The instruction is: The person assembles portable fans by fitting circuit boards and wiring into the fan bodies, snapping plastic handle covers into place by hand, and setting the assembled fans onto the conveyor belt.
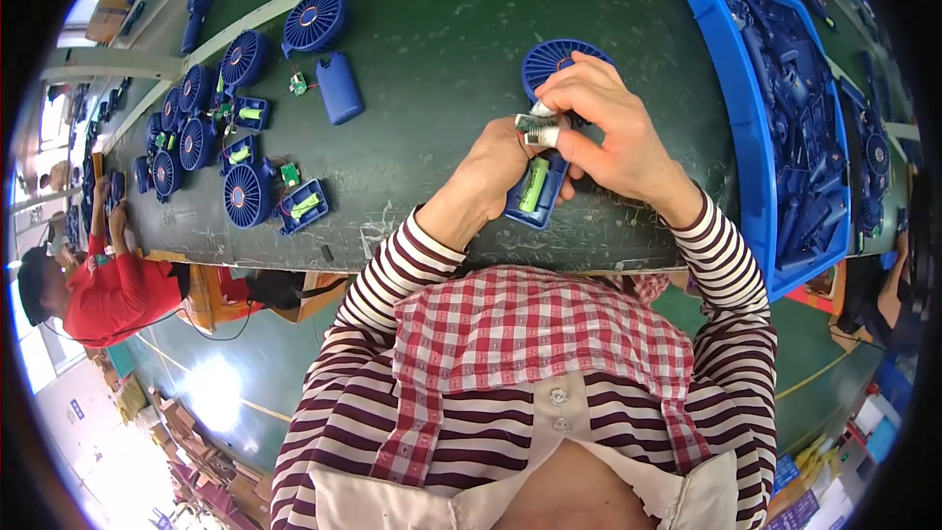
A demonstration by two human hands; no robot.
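Observation:
A blue handheld fan (561, 51) lies in front of me, its round grille pointing away. Its opened handle shell (531, 206) shows a green battery cell (534, 185). From the left, my left hand (496, 172) is closed around the upper handle. My right hand (613, 128) is closed too, with thumb and forefinger, wrapped white at the tips, pinching a small circuit board (531, 124) between grille and handle. Some right fingers reach beneath the handle. My fingers partly hide the board and its wires.
Several blue fans (243, 194) with open handles, cells and boards lie at the left. A fan head (314, 20) and a blue handle cover (340, 88) lie farther back. At the right stands a blue bin (731, 69) of blue plastic parts. A person in red (123, 294) works at far left.

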